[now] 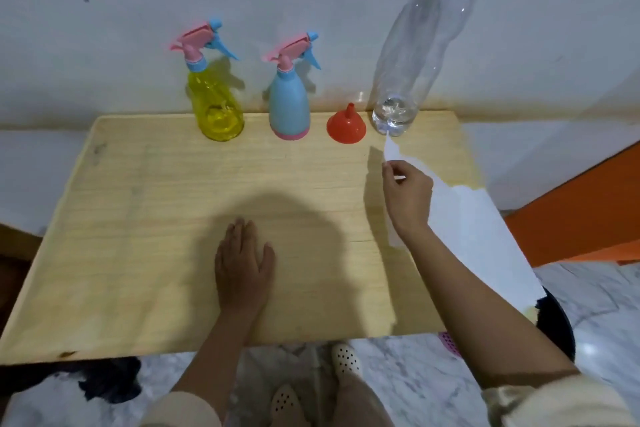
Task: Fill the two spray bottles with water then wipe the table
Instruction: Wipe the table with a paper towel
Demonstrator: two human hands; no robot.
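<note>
A pale wooden counter [138,218] stands against a white wall [104,10], and four things are lined up along its far edge. From left to right they are a translucent yellow plastic spray bottle [216,107] with a pink-and-blue trigger head, an opaque light-blue spray bottle [289,107] with a pink base and the same kind of head, a small orange plastic funnel [345,126] resting mouth-down with its spout up, and a tall clear plastic bottle [415,45] with a blue cap. The clear bottle holds only a shallow pool of water at its bottom. All four stand upright and apart from one another, the funnel just beside the clear bottle. The left grip [244,267] lies flat on the counter's near middle, palm down, fingers straight and together, holding nothing. The right grip [408,194] is raised over the counter's right side, its thumb and fingertips pinching a white paper sheet [478,225] near the sheet's upper end. The sheet's pointed tip reaches up close to the clear bottle's base, and the rest trails down past the counter's right edge; whether it touches the wood cannot be told. Below the near edge, two cream perforated shoes [346,360] stand on a grey marbled floor [588,288].
</note>
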